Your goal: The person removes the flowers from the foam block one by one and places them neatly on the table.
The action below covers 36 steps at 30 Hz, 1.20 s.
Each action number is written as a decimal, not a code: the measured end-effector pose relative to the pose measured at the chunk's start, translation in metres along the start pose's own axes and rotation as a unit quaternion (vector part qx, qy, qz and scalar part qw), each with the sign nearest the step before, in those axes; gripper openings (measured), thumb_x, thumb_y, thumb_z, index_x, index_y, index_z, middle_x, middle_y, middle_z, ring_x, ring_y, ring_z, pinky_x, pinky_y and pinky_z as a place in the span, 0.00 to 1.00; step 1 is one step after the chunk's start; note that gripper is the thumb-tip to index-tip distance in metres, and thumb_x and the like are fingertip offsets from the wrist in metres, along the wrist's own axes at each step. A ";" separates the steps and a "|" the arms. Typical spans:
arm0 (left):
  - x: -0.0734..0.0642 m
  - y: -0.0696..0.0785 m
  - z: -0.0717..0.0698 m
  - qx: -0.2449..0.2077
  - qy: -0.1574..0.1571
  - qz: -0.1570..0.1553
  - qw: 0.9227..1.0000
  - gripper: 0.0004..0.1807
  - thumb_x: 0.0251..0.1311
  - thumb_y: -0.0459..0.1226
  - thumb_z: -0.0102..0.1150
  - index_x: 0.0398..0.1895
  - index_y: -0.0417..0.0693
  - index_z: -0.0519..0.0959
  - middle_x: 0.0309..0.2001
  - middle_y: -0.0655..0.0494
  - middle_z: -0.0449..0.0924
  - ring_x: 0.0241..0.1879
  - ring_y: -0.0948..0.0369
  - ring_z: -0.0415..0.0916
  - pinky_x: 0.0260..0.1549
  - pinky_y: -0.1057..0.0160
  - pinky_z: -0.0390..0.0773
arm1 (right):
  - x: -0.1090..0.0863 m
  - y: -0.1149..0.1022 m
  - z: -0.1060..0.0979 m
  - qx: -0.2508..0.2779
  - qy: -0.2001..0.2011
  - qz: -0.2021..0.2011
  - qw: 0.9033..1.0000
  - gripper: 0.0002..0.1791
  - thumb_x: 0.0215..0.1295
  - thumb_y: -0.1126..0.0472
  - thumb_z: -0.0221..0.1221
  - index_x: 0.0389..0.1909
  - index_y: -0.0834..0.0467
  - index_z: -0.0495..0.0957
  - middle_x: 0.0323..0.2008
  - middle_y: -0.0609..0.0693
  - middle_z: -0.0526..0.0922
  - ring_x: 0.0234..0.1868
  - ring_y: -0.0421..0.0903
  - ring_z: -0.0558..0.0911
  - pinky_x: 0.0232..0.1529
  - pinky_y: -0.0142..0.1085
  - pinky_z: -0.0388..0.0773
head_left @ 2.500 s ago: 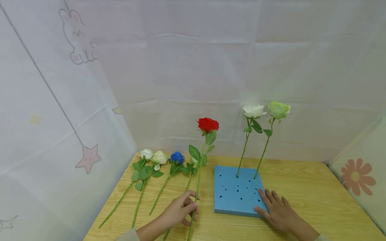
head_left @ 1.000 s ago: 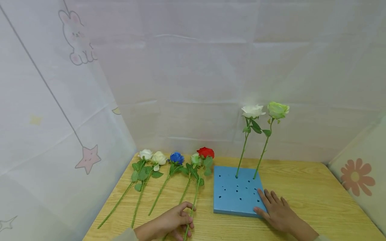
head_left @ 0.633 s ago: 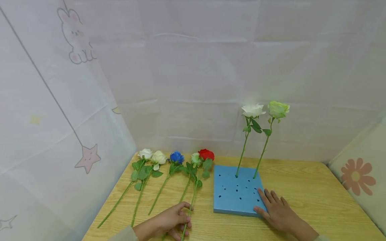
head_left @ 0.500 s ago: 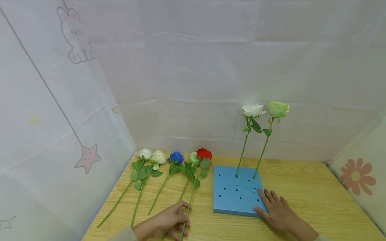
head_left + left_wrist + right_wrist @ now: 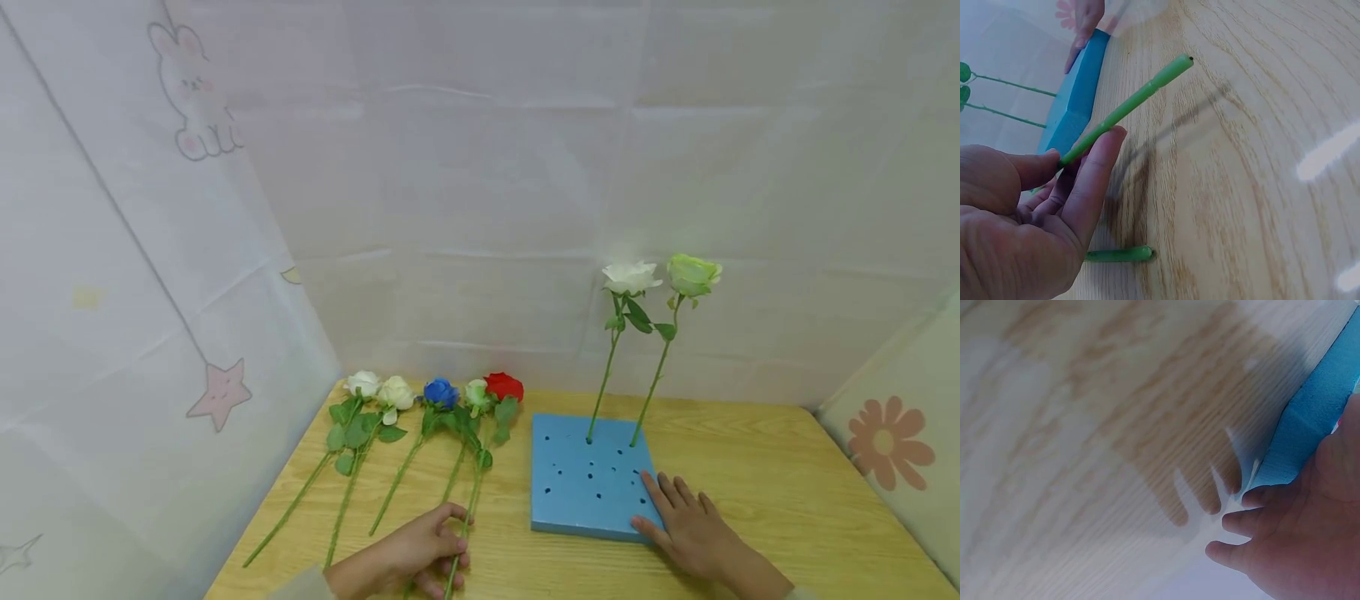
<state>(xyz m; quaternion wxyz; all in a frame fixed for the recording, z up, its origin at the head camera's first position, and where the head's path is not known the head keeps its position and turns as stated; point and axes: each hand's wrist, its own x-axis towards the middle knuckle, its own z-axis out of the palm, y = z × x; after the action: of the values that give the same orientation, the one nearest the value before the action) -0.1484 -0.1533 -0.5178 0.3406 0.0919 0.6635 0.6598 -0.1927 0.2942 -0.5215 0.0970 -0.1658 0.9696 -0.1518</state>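
Note:
My left hand (image 5: 423, 546) pinches the stem of a red rose (image 5: 504, 386) between thumb and fingers. In the left wrist view the stem's cut end (image 5: 1172, 72) sticks out past the fingertips, above the table. The red bloom lies low at the back, beside a pale green rose (image 5: 477, 395) whose stem runs under my hand. My right hand (image 5: 693, 529) rests with fingers spread on the right edge of a blue foam block (image 5: 570, 508) dotted with holes. A white rose (image 5: 631, 277) and a yellow-green rose (image 5: 693, 274) stand upright in the block's back holes.
Left of my left hand, a blue rose (image 5: 441, 393), a cream rose (image 5: 396, 393) and another white rose (image 5: 363, 383) lie on the wooden table (image 5: 750, 467). A pale printed cloth (image 5: 480, 208) hangs behind and at both sides.
The red rose has come down from a raised, near-upright pose to lie beside the pale green rose. My left hand moved slightly left and nearer with it; my right hand stayed on the block.

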 end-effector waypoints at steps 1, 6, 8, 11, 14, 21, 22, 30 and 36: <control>0.000 0.000 0.000 0.000 0.000 0.000 1.000 0.22 0.76 0.35 0.51 0.68 0.39 0.60 0.40 0.45 0.82 0.33 0.57 0.85 0.21 0.67 0.83 | 0.000 0.000 0.000 0.000 0.000 0.000 1.000 0.46 0.75 0.33 0.47 0.80 0.61 0.52 0.75 0.72 0.55 0.73 0.77 0.53 0.61 0.80 0.48; 0.003 0.001 -0.001 0.002 -0.001 -0.008 1.000 0.24 0.77 0.36 0.50 0.69 0.38 0.58 0.40 0.45 0.82 0.33 0.57 0.85 0.22 0.66 0.84 | 0.002 0.002 0.000 -0.001 0.000 0.000 1.000 0.46 0.76 0.33 0.46 0.80 0.61 0.52 0.75 0.72 0.55 0.73 0.77 0.53 0.61 0.80 0.49; 0.004 0.002 -0.001 0.007 -0.005 -0.010 1.000 0.23 0.77 0.36 0.50 0.69 0.37 0.59 0.39 0.46 0.82 0.32 0.58 0.85 0.22 0.66 0.84 | 0.003 0.002 0.000 -0.003 0.004 0.000 1.000 0.46 0.76 0.33 0.46 0.80 0.61 0.52 0.75 0.73 0.56 0.73 0.78 0.54 0.60 0.80 0.49; 0.006 0.002 0.000 0.013 -0.010 -0.013 1.000 0.22 0.77 0.36 0.51 0.67 0.37 0.60 0.39 0.46 0.82 0.32 0.59 0.85 0.23 0.66 0.84 | 0.004 0.003 0.000 -0.004 0.007 -0.001 1.000 0.46 0.76 0.33 0.46 0.80 0.61 0.52 0.75 0.73 0.56 0.73 0.78 0.54 0.60 0.80 0.49; 0.006 0.001 0.001 0.014 -0.012 -0.015 1.000 0.21 0.76 0.36 0.52 0.65 0.37 0.62 0.39 0.45 0.82 0.32 0.60 0.84 0.23 0.67 0.84 | 0.004 0.004 0.002 0.003 0.005 -0.003 1.000 0.46 0.76 0.33 0.46 0.80 0.61 0.52 0.75 0.72 0.55 0.73 0.77 0.54 0.61 0.80 0.48; 0.005 0.003 0.002 0.037 -0.014 -0.028 0.999 0.18 0.76 0.36 0.51 0.61 0.35 0.64 0.40 0.44 0.82 0.32 0.60 0.83 0.23 0.68 0.83 | 0.004 0.005 0.004 0.005 0.007 -0.009 1.000 0.46 0.76 0.33 0.47 0.79 0.62 0.53 0.75 0.73 0.55 0.73 0.78 0.54 0.60 0.80 0.48; 0.005 0.005 0.002 0.056 -0.007 -0.030 0.998 0.16 0.76 0.36 0.51 0.59 0.35 0.66 0.39 0.44 0.82 0.32 0.60 0.82 0.23 0.67 0.83 | 0.004 0.005 0.003 0.006 0.005 -0.007 1.000 0.46 0.76 0.33 0.46 0.79 0.62 0.52 0.75 0.73 0.55 0.73 0.78 0.53 0.61 0.80 0.48; 0.004 0.023 0.004 0.174 0.041 -0.042 0.983 0.16 0.75 0.40 0.55 0.55 0.36 0.76 0.36 0.46 0.80 0.36 0.51 0.82 0.34 0.50 0.87 | 0.001 0.000 -0.002 -0.002 0.006 -0.003 1.000 0.45 0.75 0.33 0.47 0.80 0.61 0.52 0.75 0.72 0.54 0.74 0.77 0.52 0.62 0.79 0.47; 0.003 0.028 0.002 0.190 0.043 -0.046 0.980 0.17 0.76 0.40 0.54 0.57 0.35 0.78 0.38 0.47 0.81 0.37 0.51 0.82 0.37 0.49 0.86 | -0.002 0.000 -0.002 -0.020 0.020 -0.008 1.000 0.45 0.75 0.33 0.47 0.79 0.61 0.55 0.75 0.72 0.57 0.73 0.77 0.53 0.62 0.79 0.48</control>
<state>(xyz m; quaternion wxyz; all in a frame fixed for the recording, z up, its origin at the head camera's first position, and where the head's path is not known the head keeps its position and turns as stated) -0.1585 -0.1471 -0.4927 0.3182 0.0957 0.7940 0.5090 -0.1911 0.2950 -0.5194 0.0727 -0.1728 0.9728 -0.1361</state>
